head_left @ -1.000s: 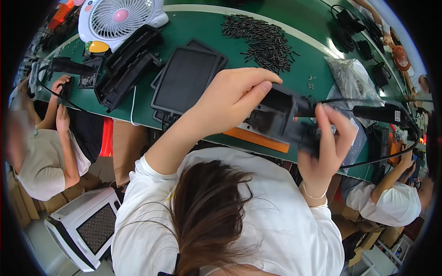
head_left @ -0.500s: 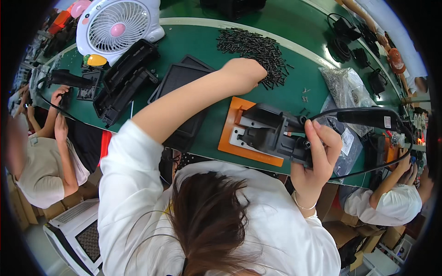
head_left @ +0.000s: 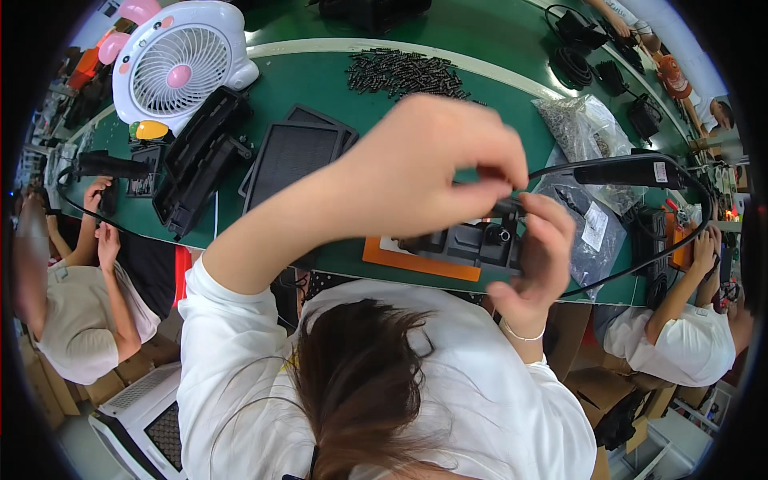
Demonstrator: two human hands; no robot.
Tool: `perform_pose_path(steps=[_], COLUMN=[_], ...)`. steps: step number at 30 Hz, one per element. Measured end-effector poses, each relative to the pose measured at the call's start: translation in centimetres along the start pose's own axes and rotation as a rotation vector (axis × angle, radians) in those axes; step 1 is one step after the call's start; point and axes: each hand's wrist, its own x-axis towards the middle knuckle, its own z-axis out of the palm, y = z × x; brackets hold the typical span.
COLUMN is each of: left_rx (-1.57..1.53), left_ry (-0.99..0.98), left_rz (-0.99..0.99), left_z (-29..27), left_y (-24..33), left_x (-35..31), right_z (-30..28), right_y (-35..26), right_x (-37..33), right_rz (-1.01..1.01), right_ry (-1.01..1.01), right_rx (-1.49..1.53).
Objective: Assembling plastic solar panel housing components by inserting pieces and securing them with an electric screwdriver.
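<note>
Black moulded plastic housing (head_left: 472, 240) sits over our orange mat (head_left: 400, 260) on the green table (head_left: 320, 80); our right hand (head_left: 540, 256) grips it, our left hand (head_left: 436, 164) pinches a small dark part (head_left: 502, 206) above.

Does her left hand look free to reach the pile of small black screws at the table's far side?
Probably not right now: the left hand is pinching something small above the black plastic part.

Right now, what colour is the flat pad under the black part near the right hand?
Orange. The pad shows best in the head view, lying on the green table.
</note>
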Motion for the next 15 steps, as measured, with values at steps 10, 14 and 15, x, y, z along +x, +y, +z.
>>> perform_pose_path(steps=[10,14,15], left_rx=[0.153,0.086,0.080], left_ry=[0.138,0.167,0.174], left_rz=[0.023,-0.003,0.001], left_z=[1.3,1.7,1.7], left_y=[1.1,1.0,0.9], left_x=[-1.0,-1.6,-1.6], right_z=[-8.8,-11.8,-12.4], right_y=[9.7,11.7,11.2], right_x=[3.6,6.7,7.4], right_rz=[0.239,0.301,0.146], right_ry=[0.737,0.968,0.968], right_rx=[-1.110,-0.426,-0.358])
